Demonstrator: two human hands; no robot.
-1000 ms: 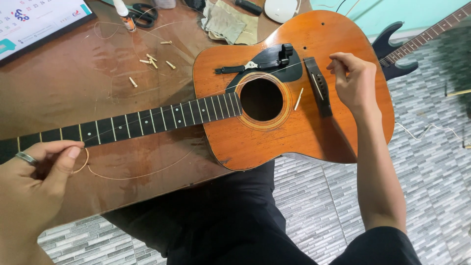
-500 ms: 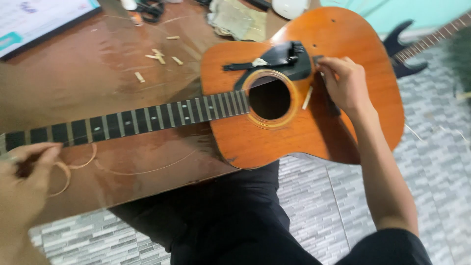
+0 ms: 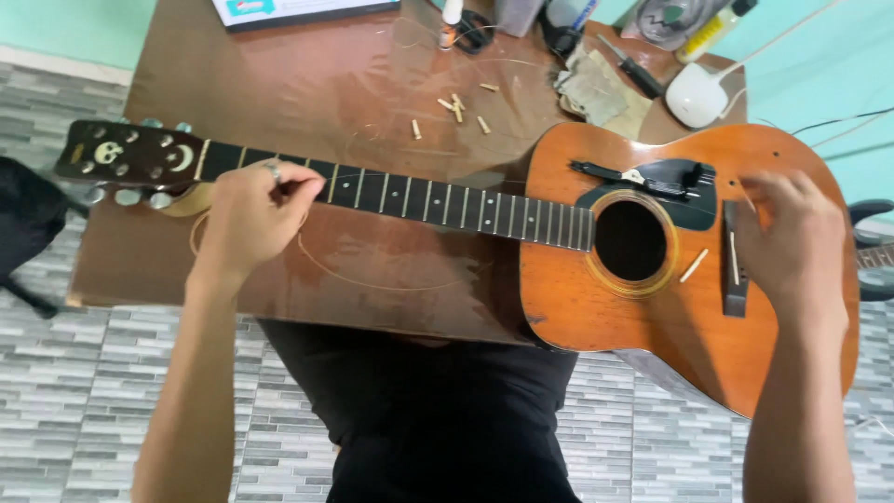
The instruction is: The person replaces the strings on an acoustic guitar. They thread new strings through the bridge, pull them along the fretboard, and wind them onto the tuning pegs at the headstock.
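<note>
An orange-brown acoustic guitar (image 3: 596, 307) lies across a brown table (image 3: 279, 84) and my lap, with its black headstock (image 3: 130, 158) to the left. My left hand (image 3: 251, 219), a ring on one finger, is pinched on a thin golden guitar string (image 3: 372, 282) beside the neck (image 3: 419, 200), close to the headstock. The string sags in a loop over the tabletop. My right hand (image 3: 796, 242) rests over the dark bridge (image 3: 734, 279), fingertips closed on the string's other end. A pale bridge pin (image 3: 694, 265) lies loose beside the sound hole (image 3: 631, 240). A black tool (image 3: 643, 177) rests on the pickguard.
Several small wooden pins (image 3: 456, 107) are scattered on the table. At its far edge are a folded cloth (image 3: 596, 93), a screwdriver (image 3: 633, 67), scissors (image 3: 475, 33) and a white rounded device (image 3: 700, 93). A second, dark guitar (image 3: 875, 251) lies at the right on the grey tiled floor.
My left hand has risen from the table's near edge to the neck by the headstock, carrying the string with it. My right hand stays at the bridge. The view has shifted left.
</note>
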